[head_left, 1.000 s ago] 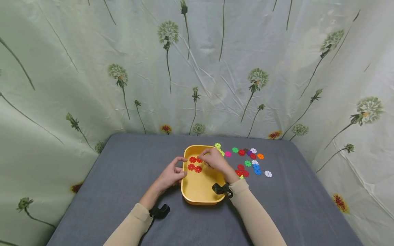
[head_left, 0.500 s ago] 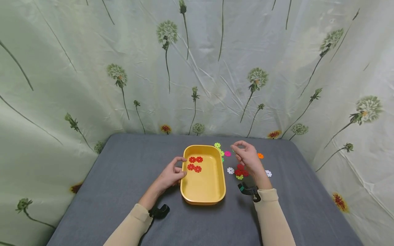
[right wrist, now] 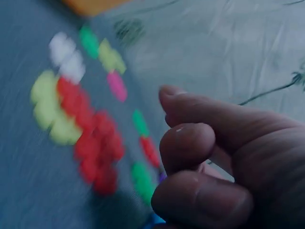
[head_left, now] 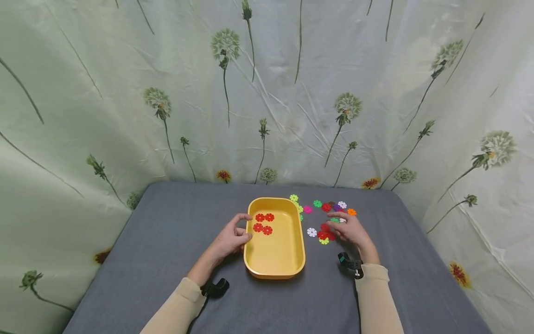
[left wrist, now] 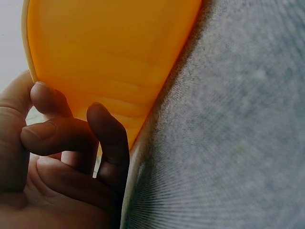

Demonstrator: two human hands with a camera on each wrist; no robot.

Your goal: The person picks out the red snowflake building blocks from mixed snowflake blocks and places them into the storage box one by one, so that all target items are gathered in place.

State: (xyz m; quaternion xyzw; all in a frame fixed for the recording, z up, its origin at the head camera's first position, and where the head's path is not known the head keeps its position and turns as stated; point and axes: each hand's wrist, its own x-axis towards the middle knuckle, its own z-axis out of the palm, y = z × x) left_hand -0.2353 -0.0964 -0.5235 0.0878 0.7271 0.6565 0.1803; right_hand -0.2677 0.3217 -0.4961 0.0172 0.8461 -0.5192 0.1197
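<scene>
A deep yellow plastic tray (head_left: 275,260) stands on the table, with several red flower-shaped interlocking discs (head_left: 258,228) lying at its left side inside. My left hand (head_left: 231,236) holds the tray's left wall, thumb and index finger at the rim; in the left wrist view its other fingers curl near the outer wall. To the tray's right, my right hand (head_left: 350,229) hovers beside a cluster of red discs (head_left: 322,234), fingers loosely bent with nothing visible between them. The right wrist view shows these red discs (right wrist: 97,143) blurred, apart from the fingertips.
Loose discs lie right of the tray: a white disc (head_left: 312,232), yellow-green discs (head_left: 294,198), a pink disc (head_left: 307,209), an orange disc (head_left: 352,212) and several others, some partly behind the right hand. A patterned curtain (head_left: 267,93) hangs behind the grey table (head_left: 175,222).
My right hand has left the space above the tray, swung right over the loose discs and come down near the red cluster. The left hand stays on the tray.
</scene>
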